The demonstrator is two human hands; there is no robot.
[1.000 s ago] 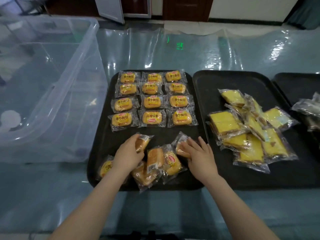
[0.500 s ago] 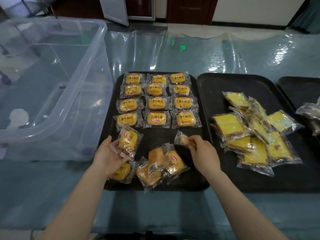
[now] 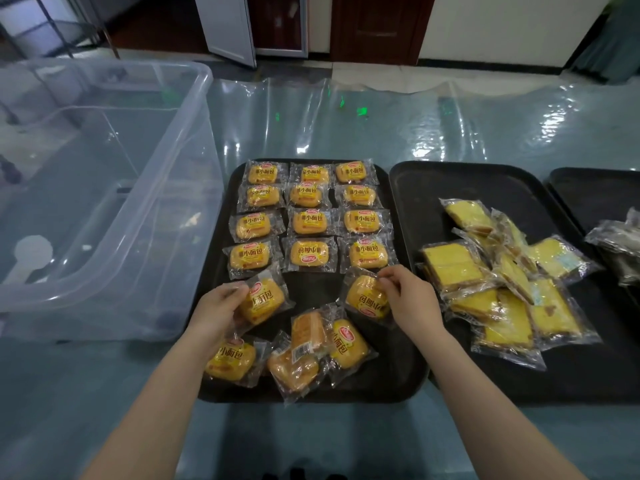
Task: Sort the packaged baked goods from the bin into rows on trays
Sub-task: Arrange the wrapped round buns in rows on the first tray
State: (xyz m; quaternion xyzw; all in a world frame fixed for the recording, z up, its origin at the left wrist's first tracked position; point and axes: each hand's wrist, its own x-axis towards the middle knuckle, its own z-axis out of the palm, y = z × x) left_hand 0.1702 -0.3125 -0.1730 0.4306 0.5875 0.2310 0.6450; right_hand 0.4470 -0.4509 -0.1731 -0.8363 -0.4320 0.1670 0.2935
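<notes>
A black tray [image 3: 221,271] holds several wrapped orange buns [image 3: 310,221] in neat rows of three. My left hand [image 3: 216,310] grips one wrapped bun [image 3: 263,299] just below the left column. My right hand [image 3: 408,299] pinches another wrapped bun [image 3: 367,297] below the right column, label upside down. Loose buns [image 3: 311,351] lie heaped at the tray's near edge, one [image 3: 230,362] partly under my left wrist. The clear plastic bin [image 3: 104,188] stands at the left.
A second black tray [image 3: 450,181] to the right carries a loose pile of wrapped yellow cake slices [image 3: 502,282]. A third tray [image 3: 595,188] at the far right holds dark wrapped packets [image 3: 620,237]. The table wears a shiny plastic sheet [image 3: 381,126].
Both hands lifted a bun from the near heap and carried it up towards the last row. The right hand's bun turned label-up. The camera drew closer.
</notes>
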